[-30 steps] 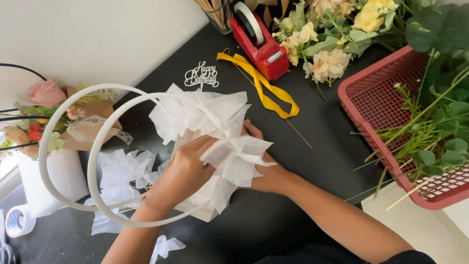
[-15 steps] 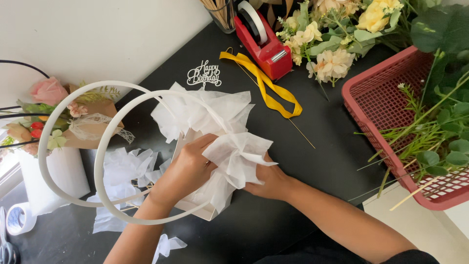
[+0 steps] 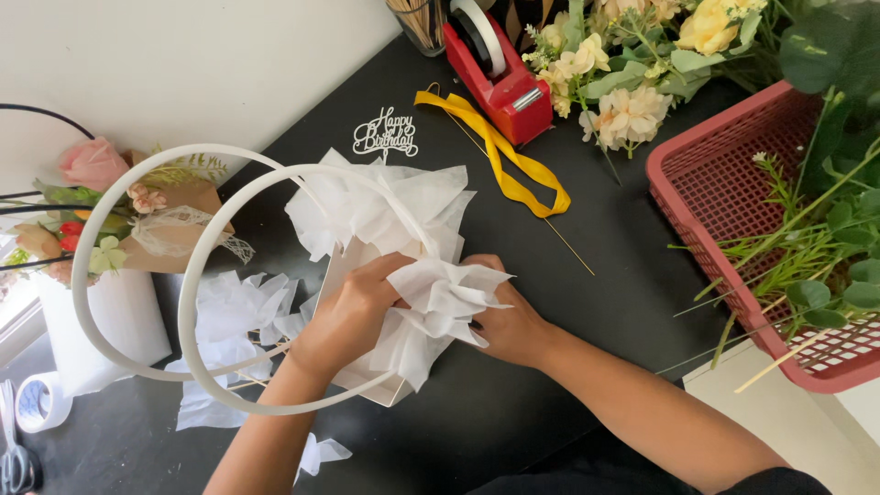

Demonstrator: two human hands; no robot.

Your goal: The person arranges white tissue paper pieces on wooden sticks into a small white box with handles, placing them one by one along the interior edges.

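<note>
Bunching a wad of white tissue paper (image 3: 440, 307) at the centre of the black tabletop (image 3: 587, 302), the left hand (image 3: 353, 312) has its grip pressed closed on the wad from nine o'clock while the right hand (image 3: 509, 321) clasps it from three o'clock, fingers curled under the folds. The wad sits on the mouth of a white gift bag (image 3: 367, 367) whose two round hoop handles (image 3: 197, 275) lie out toward nine o'clock. At twelve o'clock lie a white cake topper (image 3: 385, 136), a yellow ribbon (image 3: 500, 151) and a red tape dispenser (image 3: 495, 78), and a red mesh basket (image 3: 715, 183) of green stems stands at three o'clock.
</note>
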